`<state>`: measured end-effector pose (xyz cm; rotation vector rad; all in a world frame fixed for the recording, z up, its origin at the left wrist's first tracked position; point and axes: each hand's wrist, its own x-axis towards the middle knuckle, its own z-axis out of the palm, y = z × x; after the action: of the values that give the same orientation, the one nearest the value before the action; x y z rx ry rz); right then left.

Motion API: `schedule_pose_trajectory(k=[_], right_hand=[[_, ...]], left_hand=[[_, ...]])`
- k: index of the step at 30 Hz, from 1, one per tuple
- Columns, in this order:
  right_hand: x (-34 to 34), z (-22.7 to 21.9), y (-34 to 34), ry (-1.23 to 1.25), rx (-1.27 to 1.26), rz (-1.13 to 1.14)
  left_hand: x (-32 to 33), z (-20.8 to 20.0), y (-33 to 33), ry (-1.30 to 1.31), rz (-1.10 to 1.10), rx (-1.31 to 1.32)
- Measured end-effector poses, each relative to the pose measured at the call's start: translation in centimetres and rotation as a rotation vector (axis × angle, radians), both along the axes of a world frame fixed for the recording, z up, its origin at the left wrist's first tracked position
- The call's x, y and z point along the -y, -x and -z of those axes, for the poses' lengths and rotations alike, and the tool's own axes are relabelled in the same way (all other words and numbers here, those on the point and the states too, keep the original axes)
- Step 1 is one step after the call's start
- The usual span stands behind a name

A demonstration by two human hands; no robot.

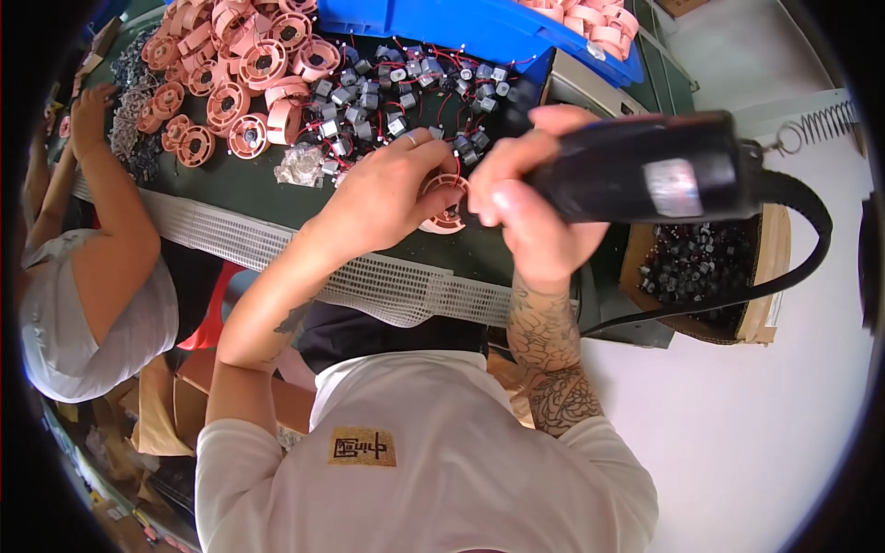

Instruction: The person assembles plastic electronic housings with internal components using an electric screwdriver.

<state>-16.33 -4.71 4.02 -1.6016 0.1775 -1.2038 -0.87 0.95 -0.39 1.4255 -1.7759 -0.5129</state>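
My left hand (383,189) is closed on the edge of a pink round plastic housing (446,222) on the dark green bench. Its thumb lies over the housing, and a ring shows on one finger. In my right hand (544,198) is a black electric screwdriver (636,170), lying almost level with its front end toward the housing. My fingers wrap round its body; the bit is hidden by my right hand. Just beyond the left hand are small motors (396,122) with red wires. A crumpled clear plastic bag (301,166) sits beside the left wrist.
Pink housings (226,101) are heaped at the far left. A blue bin (415,23) stands at the back. The screwdriver's cord loops down past a carton (774,267) of small dark parts; a coiled spring (825,124) hangs right. Another person (101,276) works at left.
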Motion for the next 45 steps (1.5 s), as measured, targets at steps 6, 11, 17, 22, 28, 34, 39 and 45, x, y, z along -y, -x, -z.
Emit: schedule_pose_trajectory(k=[6,11,17,22,28,34,39,45], right_hand=[[1.2,-2.1,3.9,-0.122,0.358,-0.040],[1.3,-1.5,6.2,-0.131,0.280,0.040],[1.3,0.3,6.6,-0.135,0.204,0.119],[1.1,0.3,6.5,-0.121,0.223,0.088],[0.7,0.6,6.8,-0.228,0.190,0.119],[0.7,1.1,6.9,-0.315,0.199,0.102],[1.0,0.9,6.8,-0.330,0.202,0.111],[1.3,0.7,7.2,-0.221,0.222,0.077]], left_hand=[[-2.8,-0.9,0.8,0.022,-0.010,-0.012],[-1.5,-2.8,-1.8,0.236,-0.192,-0.111],[4.1,-4.7,-14.8,0.160,-0.863,0.216],[7.2,-5.4,-19.2,0.283,-0.902,0.778],[13.8,-9.3,-12.2,0.473,-0.749,0.629],[25.1,-6.4,-3.9,0.115,-0.266,0.390],[27.6,-5.2,-3.6,0.122,-0.299,0.433],[17.1,-9.2,-4.3,0.361,-0.231,-0.035]])
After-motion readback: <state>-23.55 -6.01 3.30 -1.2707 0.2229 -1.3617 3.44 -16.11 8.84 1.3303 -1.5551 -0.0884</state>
